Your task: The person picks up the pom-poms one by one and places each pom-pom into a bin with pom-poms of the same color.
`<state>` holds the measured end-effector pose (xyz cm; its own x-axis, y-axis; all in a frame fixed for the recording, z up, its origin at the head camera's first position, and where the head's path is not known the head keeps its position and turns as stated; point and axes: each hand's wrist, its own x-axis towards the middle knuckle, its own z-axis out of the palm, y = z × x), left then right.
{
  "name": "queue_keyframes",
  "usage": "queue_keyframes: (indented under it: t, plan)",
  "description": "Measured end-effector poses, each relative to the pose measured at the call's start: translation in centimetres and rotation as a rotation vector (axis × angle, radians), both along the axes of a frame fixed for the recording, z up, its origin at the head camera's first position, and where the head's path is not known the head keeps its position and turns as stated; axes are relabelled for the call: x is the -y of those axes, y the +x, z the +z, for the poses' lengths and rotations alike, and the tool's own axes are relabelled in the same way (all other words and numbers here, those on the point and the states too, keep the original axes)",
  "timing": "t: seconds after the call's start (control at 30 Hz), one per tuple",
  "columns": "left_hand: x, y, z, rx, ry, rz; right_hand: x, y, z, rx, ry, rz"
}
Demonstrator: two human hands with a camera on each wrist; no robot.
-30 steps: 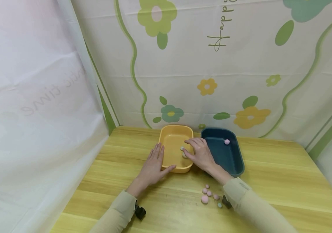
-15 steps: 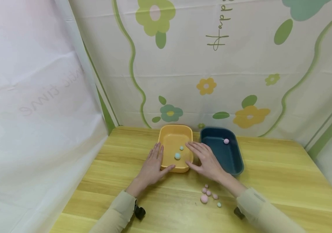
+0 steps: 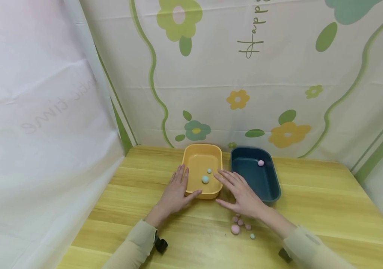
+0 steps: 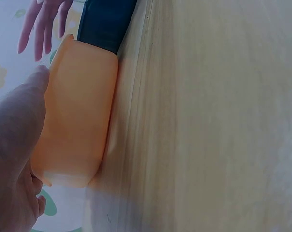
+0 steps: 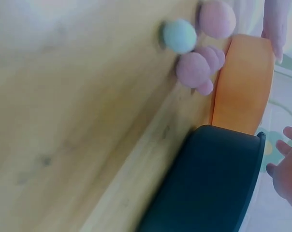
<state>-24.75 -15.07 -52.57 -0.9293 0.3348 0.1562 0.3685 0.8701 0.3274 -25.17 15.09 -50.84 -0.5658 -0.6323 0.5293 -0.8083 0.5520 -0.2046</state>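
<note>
My left hand (image 3: 173, 196) rests on the left and front rim of an orange-yellow tray (image 3: 198, 160), fingers straight and thumb spread along the front. Inside that tray lie a light blue ball (image 3: 205, 179) and a smaller light blue ball (image 3: 209, 170). Over the tray's right edge hovers my right hand (image 3: 243, 196), fingers spread, holding nothing. It partly covers a dark blue tray (image 3: 257, 183), in which a pink ball (image 3: 261, 163) sits near the back right. Below the right hand, several pink balls (image 3: 235, 229) and one pale blue ball (image 3: 252, 236) lie on the table.
Both trays stand side by side near the back edge of the wooden table (image 3: 131, 209). A flower-printed cloth (image 3: 211, 74) hangs right behind them, and a white cloth (image 3: 60, 168) hangs at the left.
My right hand has let go of the larger light blue ball inside the orange-yellow tray, then drawn back right and toward me, its fingers opening. My left hand has stayed put.
</note>
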Motion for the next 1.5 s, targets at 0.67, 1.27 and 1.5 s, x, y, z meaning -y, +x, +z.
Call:
queue_keyframes:
  t: [0.67,1.27,1.5]
  plan:
    - [0.1,-0.1,-0.3,0.0,0.01,0.001,-3.0,4.6,-0.8,0.001,-0.164,0.091]
    - [0.0,0.0,0.1,0.018,0.008,0.005,-5.4,6.6,-3.3,-0.094,-0.289,0.129]
    - [0.1,-0.1,-0.2,0.012,0.008,0.002,-6.0,7.5,-4.3,-0.105,-0.286,0.089]
